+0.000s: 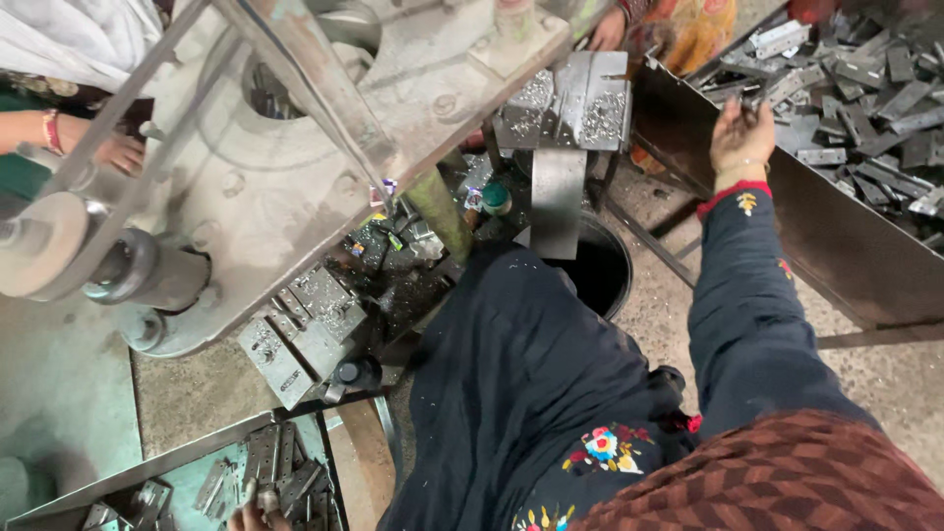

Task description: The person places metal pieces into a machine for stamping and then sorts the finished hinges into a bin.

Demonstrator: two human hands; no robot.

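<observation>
My right hand (740,136), in a dark embroidered sleeve, reaches over the rim of a large metal bin (787,211) at the right. Its fingers are closed around a flat grey metal plate (759,96) at the edge of the heap of plates (865,88) inside. Only the fingertips of my left hand (252,516) show at the bottom edge, resting among flat metal pieces (280,467) in a low tray (147,467). Whether they grip one is hidden. Between the two containers stands a press machine (295,167) with a die block (568,103).
A round dark bucket (600,270) sits on the floor under the die. Stamped blocks and scrap (315,315) lie at the machine's foot. Another person's hand (120,152) is at the left, and another hand (608,29) at the top.
</observation>
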